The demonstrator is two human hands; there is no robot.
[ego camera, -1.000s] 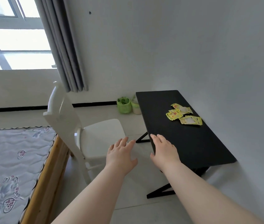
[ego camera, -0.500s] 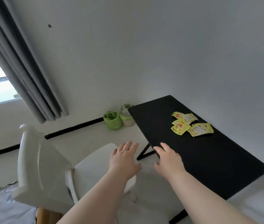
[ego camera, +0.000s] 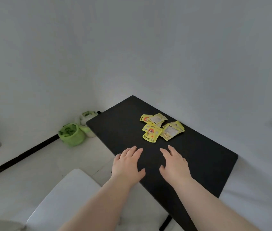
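Step in hand, as judged: approach to the yellow packets point(ego camera: 161, 129); none is grasped yet. The packets lie in a loose overlapping cluster on the far part of the black desk point(ego camera: 118, 129), toward the wall at right. The left hand point(ego camera: 127, 165) and right hand point(ego camera: 175, 165) are held side by side over the near part of the desk, palms down; the grip of each is apart, fingers straight, holding nothing; contact with the desk cannot be told. Next move calls for: reaching farther to the cluster; lowering fingertips onto the nearest packet; pinching an edge, since flat packets likely offer little purchase. A white chair point(ego camera: 68, 194) stands near left.
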